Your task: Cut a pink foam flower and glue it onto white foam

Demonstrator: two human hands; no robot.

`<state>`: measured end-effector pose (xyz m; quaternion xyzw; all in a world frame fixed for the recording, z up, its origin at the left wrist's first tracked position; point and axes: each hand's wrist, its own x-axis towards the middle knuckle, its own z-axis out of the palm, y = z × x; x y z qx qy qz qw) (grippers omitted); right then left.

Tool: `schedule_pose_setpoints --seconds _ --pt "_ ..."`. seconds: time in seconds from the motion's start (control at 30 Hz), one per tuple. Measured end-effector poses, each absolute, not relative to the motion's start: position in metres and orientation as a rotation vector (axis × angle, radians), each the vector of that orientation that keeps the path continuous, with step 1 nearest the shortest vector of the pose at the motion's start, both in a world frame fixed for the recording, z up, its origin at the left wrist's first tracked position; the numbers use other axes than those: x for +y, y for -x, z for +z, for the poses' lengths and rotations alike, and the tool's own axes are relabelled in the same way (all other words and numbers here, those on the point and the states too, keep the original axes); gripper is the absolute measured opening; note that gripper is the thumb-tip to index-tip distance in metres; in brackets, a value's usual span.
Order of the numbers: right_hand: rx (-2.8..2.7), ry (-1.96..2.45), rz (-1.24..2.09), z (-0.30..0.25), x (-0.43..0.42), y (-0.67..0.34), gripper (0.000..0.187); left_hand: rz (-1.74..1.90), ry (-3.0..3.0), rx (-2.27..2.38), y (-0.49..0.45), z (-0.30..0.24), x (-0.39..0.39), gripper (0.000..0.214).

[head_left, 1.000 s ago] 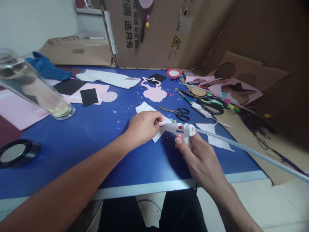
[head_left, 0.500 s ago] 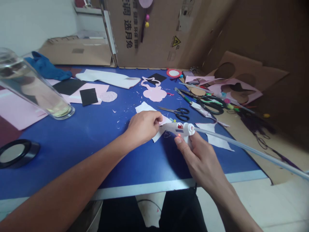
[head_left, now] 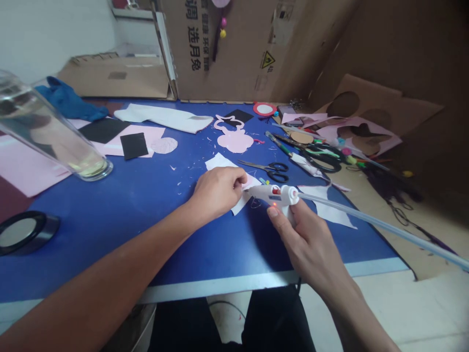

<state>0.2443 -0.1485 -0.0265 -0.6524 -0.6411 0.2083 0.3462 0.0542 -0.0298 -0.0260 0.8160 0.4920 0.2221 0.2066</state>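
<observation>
My right hand [head_left: 304, 239] is wrapped round a white hot glue gun [head_left: 276, 194] with a small red light lit. A long clear glue stick [head_left: 377, 226] sticks out of its back to the right. The nozzle points left at a small pink paper piece [head_left: 249, 182] lying on white paper scraps [head_left: 219, 162]. My left hand [head_left: 217, 191] is curled, with its fingertips pinching and pressing down that pink piece on the blue table [head_left: 146, 215].
Black scissors [head_left: 271, 170] lie just behind my hands. A pink cut-out shape [head_left: 234, 139], black and pink sheets [head_left: 124, 139], a clear glass jar [head_left: 47, 134] and a black tape roll [head_left: 25, 232] are on the left. Cardboard boxes [head_left: 234, 49] stand behind; craft clutter [head_left: 330, 146] lies right.
The glue gun and my right hand have shifted slightly to the right and up. My left hand stays pressed on the pink piece.
</observation>
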Motion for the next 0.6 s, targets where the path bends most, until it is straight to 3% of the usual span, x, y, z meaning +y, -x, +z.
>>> schedule_pose_setpoints --seconds 0.6 --pt "-1.609 1.738 0.55 -0.0267 -0.1502 -0.2477 0.037 0.622 -2.256 1.372 -0.0545 -0.0265 -0.0304 0.026"
